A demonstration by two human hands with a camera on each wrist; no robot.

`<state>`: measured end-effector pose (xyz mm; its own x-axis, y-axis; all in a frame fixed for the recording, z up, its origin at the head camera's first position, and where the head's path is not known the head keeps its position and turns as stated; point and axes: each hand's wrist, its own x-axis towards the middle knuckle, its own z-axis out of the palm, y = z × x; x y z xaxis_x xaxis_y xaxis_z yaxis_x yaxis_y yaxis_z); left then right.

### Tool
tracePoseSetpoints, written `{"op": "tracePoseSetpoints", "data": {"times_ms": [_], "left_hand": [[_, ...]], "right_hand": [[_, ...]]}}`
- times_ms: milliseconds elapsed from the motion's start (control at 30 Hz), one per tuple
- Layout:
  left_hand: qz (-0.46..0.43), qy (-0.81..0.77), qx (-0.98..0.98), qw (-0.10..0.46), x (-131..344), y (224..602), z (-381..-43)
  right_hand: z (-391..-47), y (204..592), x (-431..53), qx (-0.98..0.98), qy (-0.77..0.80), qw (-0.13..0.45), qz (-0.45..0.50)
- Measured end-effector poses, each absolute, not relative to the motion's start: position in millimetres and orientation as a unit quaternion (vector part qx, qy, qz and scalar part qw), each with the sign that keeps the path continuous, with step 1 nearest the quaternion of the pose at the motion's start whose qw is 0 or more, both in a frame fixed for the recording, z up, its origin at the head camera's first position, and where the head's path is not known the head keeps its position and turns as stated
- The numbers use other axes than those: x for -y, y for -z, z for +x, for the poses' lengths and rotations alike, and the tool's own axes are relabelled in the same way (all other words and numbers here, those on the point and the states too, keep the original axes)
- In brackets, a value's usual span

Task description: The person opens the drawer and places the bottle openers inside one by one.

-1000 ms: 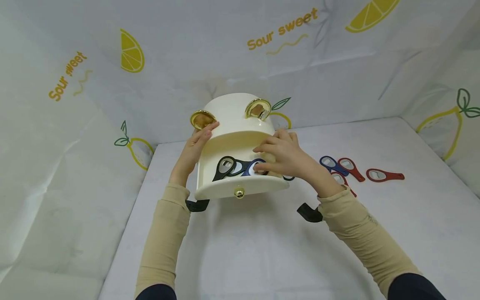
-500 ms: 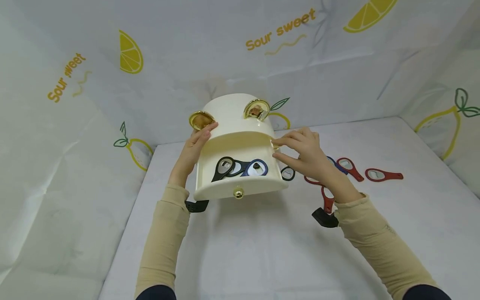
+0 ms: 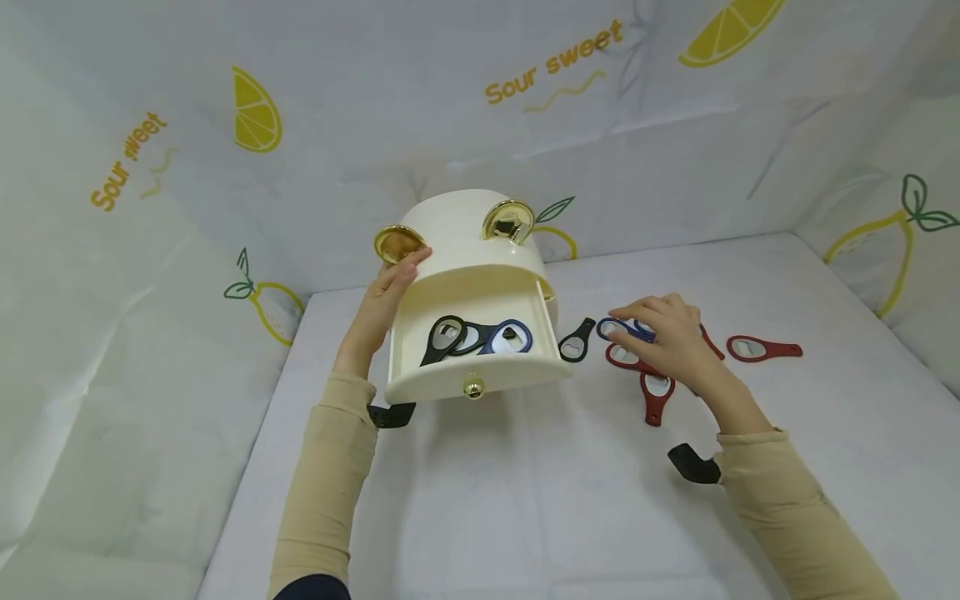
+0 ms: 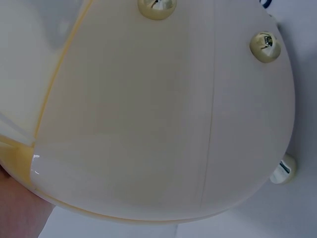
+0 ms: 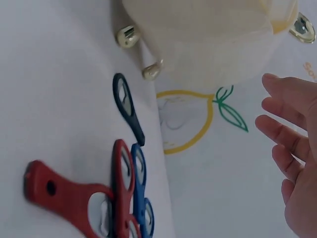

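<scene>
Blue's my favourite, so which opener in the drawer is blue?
The rightmost opener in the white drawer: its rim is blue, while the two openers to its left are black.

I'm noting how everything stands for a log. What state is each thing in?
White box: touched by the left hand.
Drawer: pulled open.
Black and blue tools in the drawer: lying overlapped.
Right hand: holding nothing.
Black tool beside the box: lying loose.
Red and blue tools: bunched, partly hidden.
Far-right red tool: lying apart.
</scene>
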<state>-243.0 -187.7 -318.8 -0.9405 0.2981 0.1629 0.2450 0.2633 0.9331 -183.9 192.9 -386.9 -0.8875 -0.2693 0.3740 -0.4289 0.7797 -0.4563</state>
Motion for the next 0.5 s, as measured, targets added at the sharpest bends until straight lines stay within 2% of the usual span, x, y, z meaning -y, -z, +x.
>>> {"op": "tracePoseSetpoints", "data": {"times_ms": [267,500], "left_hand": [[0.169,-0.58,-0.797,0.019,189.5,319.7,-242.3],[0.172,-0.583,-0.794,0.018,187.4,319.0,-241.7]], "right_hand": [[-181.2,415.2,-214.3,0.959,-0.241,0.054,0.141],[-178.1,441.0,-226.6,0.973,-0.205,0.005,0.108]]}}
